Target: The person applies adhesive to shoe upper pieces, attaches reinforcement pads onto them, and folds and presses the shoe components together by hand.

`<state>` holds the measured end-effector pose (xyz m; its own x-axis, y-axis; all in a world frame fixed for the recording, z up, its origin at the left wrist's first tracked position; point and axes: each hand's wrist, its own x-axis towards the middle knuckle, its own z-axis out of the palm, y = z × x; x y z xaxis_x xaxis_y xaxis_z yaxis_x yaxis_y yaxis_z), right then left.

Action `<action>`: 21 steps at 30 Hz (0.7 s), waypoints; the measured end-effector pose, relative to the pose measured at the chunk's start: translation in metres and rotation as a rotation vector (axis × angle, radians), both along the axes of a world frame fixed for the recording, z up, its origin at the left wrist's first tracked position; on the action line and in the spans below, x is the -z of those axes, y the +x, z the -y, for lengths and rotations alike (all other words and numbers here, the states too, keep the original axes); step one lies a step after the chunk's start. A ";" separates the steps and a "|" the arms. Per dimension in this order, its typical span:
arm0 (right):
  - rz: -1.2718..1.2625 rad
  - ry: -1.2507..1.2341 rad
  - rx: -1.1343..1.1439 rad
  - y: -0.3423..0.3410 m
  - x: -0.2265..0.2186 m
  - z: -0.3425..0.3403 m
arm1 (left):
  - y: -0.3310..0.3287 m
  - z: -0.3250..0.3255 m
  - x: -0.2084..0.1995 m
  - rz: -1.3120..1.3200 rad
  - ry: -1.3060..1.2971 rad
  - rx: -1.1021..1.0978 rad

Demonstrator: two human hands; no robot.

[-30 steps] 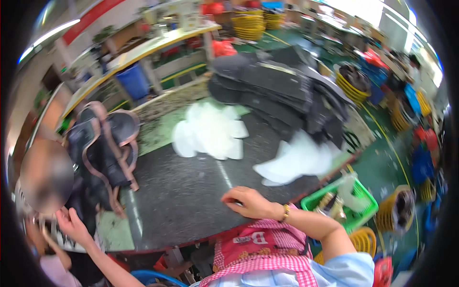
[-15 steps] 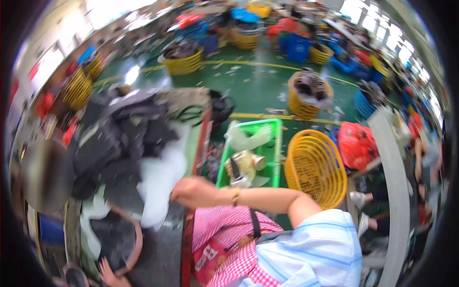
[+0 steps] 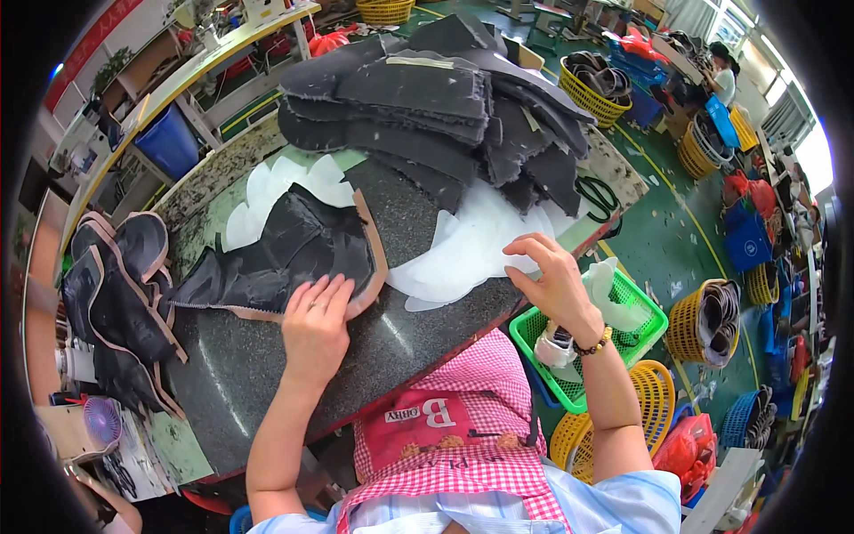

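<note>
"Head view: how was the left hand (image 3: 317, 325) placed?"

"It was laid flat, fingers slightly spread, near the tan-edged corner of a black cut piece (image 3: 286, 240), which was spread on the dark tabletop (image 3: 227, 356), between black edged pieces (image 3: 133, 294) and a white stack (image 3: 467, 245)."

"And the right hand (image 3: 534, 264)?"

"It was poised at the white stack's right edge, thumb and forefinger narrowly parted; whether a sheet was gripped could not be told."

"What was heaped beyond?"

"Dark grey pieces (image 3: 418, 98)."
</note>
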<state>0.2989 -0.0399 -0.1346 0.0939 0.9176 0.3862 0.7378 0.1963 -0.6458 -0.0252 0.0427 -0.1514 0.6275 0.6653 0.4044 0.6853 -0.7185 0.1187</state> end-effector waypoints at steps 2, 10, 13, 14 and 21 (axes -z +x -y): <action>0.223 -0.047 -0.034 0.008 -0.003 0.006 | -0.017 0.020 -0.007 0.058 0.017 0.029; 0.576 -0.021 -0.231 0.027 -0.005 -0.006 | 0.023 0.058 -0.051 0.164 -0.273 0.256; 0.681 -0.072 -0.299 0.021 -0.002 -0.018 | 0.079 0.052 -0.033 -0.071 -0.180 0.274; 0.750 -0.163 -0.330 0.021 -0.002 -0.019 | 0.095 0.051 -0.023 -0.154 -0.082 0.252; -0.475 -0.147 0.212 0.052 0.040 -0.002 | 0.135 0.048 0.009 -0.100 -0.144 0.210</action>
<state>0.3513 -0.0376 -0.1748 0.4163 0.9006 0.1250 0.3715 -0.0430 -0.9274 0.1098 -0.0053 -0.1606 0.7899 0.5628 0.2436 0.5368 -0.8266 0.1693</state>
